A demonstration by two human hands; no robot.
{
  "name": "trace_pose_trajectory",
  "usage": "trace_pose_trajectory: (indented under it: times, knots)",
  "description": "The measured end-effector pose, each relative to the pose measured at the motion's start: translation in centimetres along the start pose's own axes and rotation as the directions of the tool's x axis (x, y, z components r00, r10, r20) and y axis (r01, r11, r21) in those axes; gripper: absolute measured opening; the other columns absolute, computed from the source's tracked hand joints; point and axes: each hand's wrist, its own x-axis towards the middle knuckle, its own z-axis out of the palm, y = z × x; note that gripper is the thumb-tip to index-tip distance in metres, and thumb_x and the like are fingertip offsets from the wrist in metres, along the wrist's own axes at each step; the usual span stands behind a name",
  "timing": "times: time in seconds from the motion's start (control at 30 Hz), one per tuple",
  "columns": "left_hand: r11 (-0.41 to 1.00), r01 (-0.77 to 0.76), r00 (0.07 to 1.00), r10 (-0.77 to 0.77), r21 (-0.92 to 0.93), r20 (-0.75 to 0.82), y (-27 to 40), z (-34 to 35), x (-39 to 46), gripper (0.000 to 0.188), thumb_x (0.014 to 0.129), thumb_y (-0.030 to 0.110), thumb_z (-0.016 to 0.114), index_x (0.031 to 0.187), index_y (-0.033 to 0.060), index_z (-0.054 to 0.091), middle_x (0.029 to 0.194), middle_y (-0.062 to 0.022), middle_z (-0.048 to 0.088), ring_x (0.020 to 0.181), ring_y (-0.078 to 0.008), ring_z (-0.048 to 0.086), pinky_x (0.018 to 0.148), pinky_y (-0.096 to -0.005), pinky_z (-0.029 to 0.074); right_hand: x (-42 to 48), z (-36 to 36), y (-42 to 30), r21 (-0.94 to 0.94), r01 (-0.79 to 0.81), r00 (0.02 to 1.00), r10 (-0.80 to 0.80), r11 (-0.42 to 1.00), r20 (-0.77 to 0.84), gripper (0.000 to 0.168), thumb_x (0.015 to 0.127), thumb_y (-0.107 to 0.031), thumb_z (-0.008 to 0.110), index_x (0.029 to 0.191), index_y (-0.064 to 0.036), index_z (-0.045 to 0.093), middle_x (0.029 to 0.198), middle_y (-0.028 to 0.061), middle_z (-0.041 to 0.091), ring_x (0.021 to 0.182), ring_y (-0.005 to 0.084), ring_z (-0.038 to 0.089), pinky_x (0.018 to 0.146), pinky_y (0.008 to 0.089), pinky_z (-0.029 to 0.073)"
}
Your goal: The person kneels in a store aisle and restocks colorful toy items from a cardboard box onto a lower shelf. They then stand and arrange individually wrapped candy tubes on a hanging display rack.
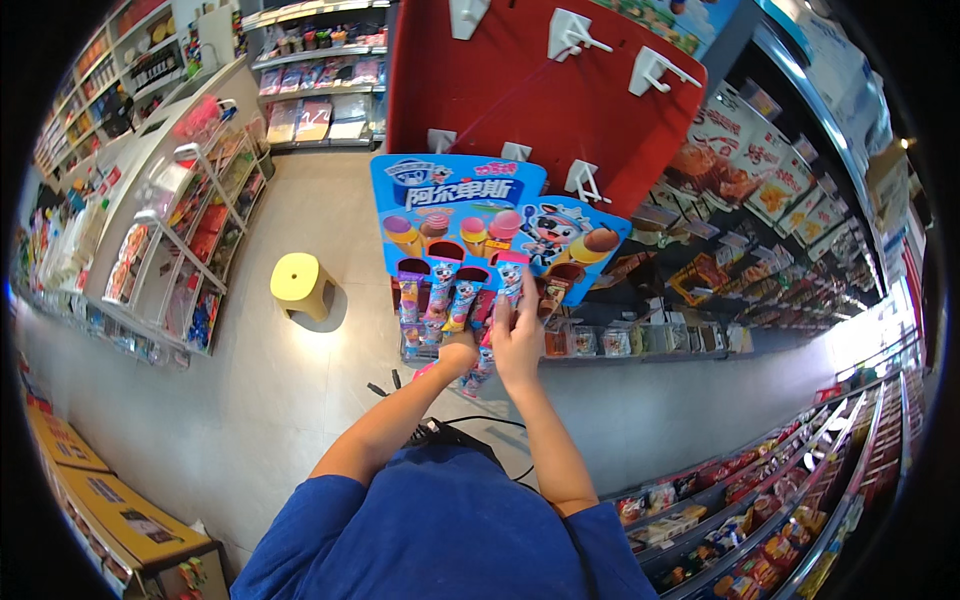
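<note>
A blue cardboard display card (459,187), printed with ice cream cones and writing, stands before me. A second blue card (581,232) with a cartoon cow overlaps its right side. Candy packets in strips hang at the cut-out holes: a purple packet (409,296), a blue-and-pink packet (439,289) and a blue-and-yellow packet (460,304). My right hand (517,337) grips a pink-topped blue packet (511,276) between thumb and fingers, against the card. Low among the hanging strips is my left hand (459,352); its fingers are hidden, so its hold cannot be told.
Behind the cards rises a red display stand (480,90) with white hooks (571,36). A yellow plastic stool (300,281) stands on the floor at left. Snack shelves (750,225) run along the right, and a white wire rack (202,217) holds goods at left.
</note>
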Motion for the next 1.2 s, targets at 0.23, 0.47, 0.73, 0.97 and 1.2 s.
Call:
trace_pose_trajectory:
  times: [0.23,0.47,0.73,0.97,1.2]
  knots:
    - [0.993,-0.121,0.991,0.122,0.006,-0.061,-3.2,2.4,2.0,0.037,0.089,0.033,0.044,0.108,0.0015,0.049,0.091,-0.0257,0.063,0.085,-0.0406,0.063,0.072,-0.0487,0.05,-0.9,0.7,1.5,0.332,-0.205,0.976,0.217,0.921,0.002,0.027,0.094,-0.017,0.053,0.116,-0.003,0.05,0.075,-0.0005,0.053,0.06,0.0057,0.048,0.054,0.0232,0.04]
    - [0.991,-0.109,0.994,0.11,0.077,-0.011,-0.8,1.0,1.0,0.036,0.089,0.035,0.045,0.101,0.0022,0.055,0.083,-0.0243,0.064,0.079,-0.0411,0.063,0.068,-0.0505,0.05,2.5,-0.7,1.0,0.551,-0.355,0.932,0.33,0.755,0.15,0.019,0.095,-0.021,0.052,0.086,-0.005,0.054,0.068,-0.0038,0.05,0.055,0.0036,0.048,0.049,0.0201,0.037]
    - [0.998,-0.025,1.0,0.024,0.055,0.01,-1.3,1.8,1.6,0.033,0.081,0.03,0.053,0.099,0.0032,0.057,0.088,-0.0223,0.065,0.081,-0.038,0.064,0.069,-0.0482,0.05,1.6,-0.8,1.5,0.534,-0.492,0.87,0.378,0.688,0.316,0.021,0.095,-0.023,0.052,0.105,-0.005,0.053,0.076,0.0012,0.057,0.063,0.0088,0.057,0.057,0.0214,0.044]
    - [0.999,-0.028,0.999,0.028,0.042,-0.016,-0.9,1.4,0.9,0.031,0.081,0.032,0.055,0.097,0.0047,0.059,0.086,-0.0214,0.065,0.079,-0.0383,0.064,0.068,-0.0471,0.05,2.9,-0.7,0.3,0.554,-0.589,0.808,0.424,0.588,0.409,0.025,0.095,-0.028,0.051,0.103,-0.005,0.055,0.069,0.0025,0.055,0.054,0.0102,0.054,0.047,0.0244,0.045]
    - [0.999,0.034,0.998,-0.036,-0.029,-0.044,-0.5,1.9,1.2,0.044,0.089,0.045,0.042,0.104,0.0068,0.059,0.093,-0.0203,0.064,0.084,-0.0377,0.063,0.072,-0.0473,0.049,3.1,-0.4,0.3,0.539,-0.534,0.845,0.399,0.652,0.355,0.021,0.096,-0.026,0.049,0.096,-0.005,0.054,0.066,0.0049,0.057,0.055,0.0118,0.056,0.047,0.0244,0.046]
